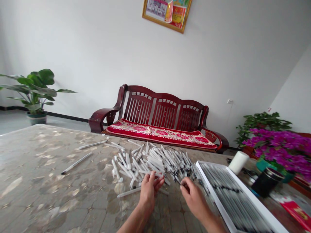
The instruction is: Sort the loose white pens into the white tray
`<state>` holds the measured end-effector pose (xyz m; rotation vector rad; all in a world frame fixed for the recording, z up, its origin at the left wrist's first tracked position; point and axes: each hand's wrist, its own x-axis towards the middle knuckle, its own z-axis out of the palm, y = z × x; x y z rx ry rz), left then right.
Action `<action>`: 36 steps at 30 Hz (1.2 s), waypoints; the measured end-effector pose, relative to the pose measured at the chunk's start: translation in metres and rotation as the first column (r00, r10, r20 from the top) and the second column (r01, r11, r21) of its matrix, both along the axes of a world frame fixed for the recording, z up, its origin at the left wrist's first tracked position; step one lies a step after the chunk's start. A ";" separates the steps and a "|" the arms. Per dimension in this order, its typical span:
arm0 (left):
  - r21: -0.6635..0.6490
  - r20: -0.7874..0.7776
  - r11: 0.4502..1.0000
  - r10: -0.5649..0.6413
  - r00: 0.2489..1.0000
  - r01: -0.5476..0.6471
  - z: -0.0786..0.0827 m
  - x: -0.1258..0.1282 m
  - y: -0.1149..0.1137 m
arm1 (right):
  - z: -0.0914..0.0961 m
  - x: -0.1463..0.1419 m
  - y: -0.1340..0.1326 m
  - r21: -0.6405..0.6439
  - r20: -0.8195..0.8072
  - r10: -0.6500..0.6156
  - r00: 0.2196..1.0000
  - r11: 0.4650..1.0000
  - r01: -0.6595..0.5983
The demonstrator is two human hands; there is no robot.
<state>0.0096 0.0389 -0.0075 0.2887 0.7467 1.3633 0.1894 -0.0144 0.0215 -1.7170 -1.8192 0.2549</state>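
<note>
My left hand (148, 189) is closed around a white pen barrel (145, 172), which pokes out to the left past the thumb. To its right, my right hand (193, 195) has its fingers curled together at the near edge of the pile; whatever they pinch is too small or hidden to make out. In front of both hands spreads a heap of white pen parts (155, 158), some with dark tips. One pale pen piece (128, 192) lies on the table just left of my left wrist. Beside my right hand stands a white box (224, 213) filled with rows of thin, dark-ended pen refills (230, 191).
Two loose pens (76, 163) lie on the patterned tabletop (60, 200) at the left. Past the box are a white roll (238, 162), a black cup (267, 183), a red packet (297, 212) and purple flowers (282, 147). A wooden bench (160, 110) stands behind the table.
</note>
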 end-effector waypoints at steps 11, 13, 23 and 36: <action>-0.007 -0.010 1.000 -0.023 1.000 0.023 0.002 0.002 -0.001 | -0.010 -0.012 -0.004 0.058 -0.100 0.102 0.990 0.994 -0.097; -0.008 -0.026 1.000 -0.023 0.999 0.023 0.002 0.003 -0.002 | -0.010 -0.012 -0.005 0.089 -0.080 0.110 0.991 0.991 -0.103; 0.028 -0.050 0.997 -0.068 0.996 0.070 -0.005 0.006 0.002 | -0.011 -0.010 0.005 0.251 0.008 0.095 0.995 0.963 -0.095; 0.064 0.026 0.943 -0.330 0.944 0.328 -0.005 0.011 -0.009 | -0.016 -0.066 0.033 0.353 -0.448 0.272 0.852 0.929 -0.110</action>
